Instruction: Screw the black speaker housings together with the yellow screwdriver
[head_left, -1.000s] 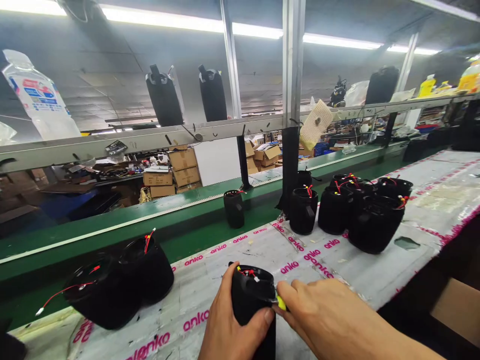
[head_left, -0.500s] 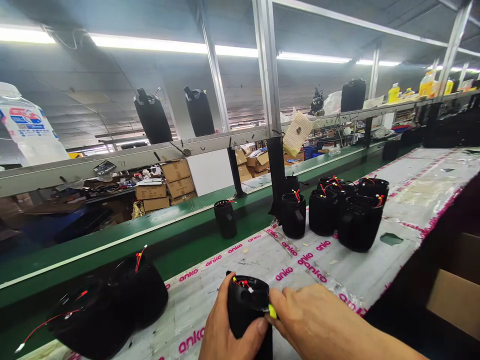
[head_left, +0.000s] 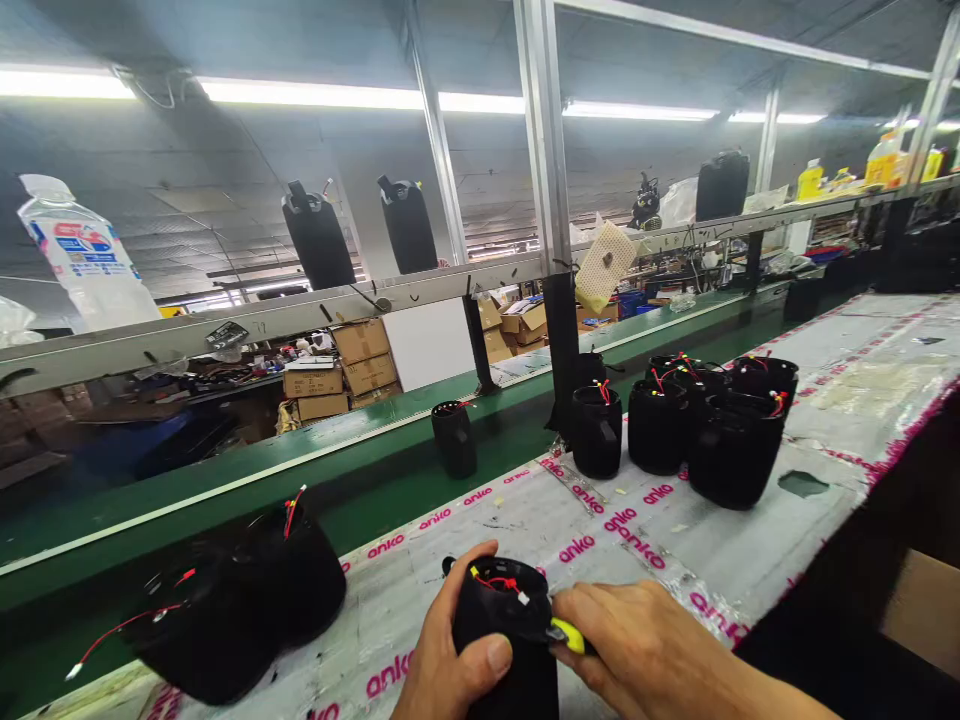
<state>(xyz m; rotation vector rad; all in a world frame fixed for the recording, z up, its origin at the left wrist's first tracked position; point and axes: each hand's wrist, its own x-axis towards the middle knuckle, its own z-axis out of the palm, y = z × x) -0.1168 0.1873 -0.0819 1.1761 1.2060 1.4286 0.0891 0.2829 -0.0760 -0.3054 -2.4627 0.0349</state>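
Observation:
My left hand [head_left: 457, 650] wraps round a black cylindrical housing [head_left: 517, 675], fingers on its far left side and thumb across the front. Its open top shows red wires with a white connector [head_left: 523, 597] and a yellow one. My right hand [head_left: 626, 635] is closed on a small yellow-handled tool [head_left: 568, 635], whose grey tip meets the housing's right rim. The tool's exact kind is partly hidden by my fingers. On the left stand two more black housings [head_left: 300, 580] with red wires sticking out.
Several black housings [head_left: 735, 455] cluster on the pink-printed covering [head_left: 480, 540] to the right. A single housing [head_left: 454, 440] stands on the green belt [head_left: 360, 440]. Above runs a metal shelf [head_left: 300, 318] with a plastic bottle [head_left: 86, 250] and black units, joined to an upright post [head_left: 541, 150].
The view has shifted slightly left, and the held housing sits a little lower. My left thumb has moved across its front. More of the yellow tool and its grey tip now shows at the rim.

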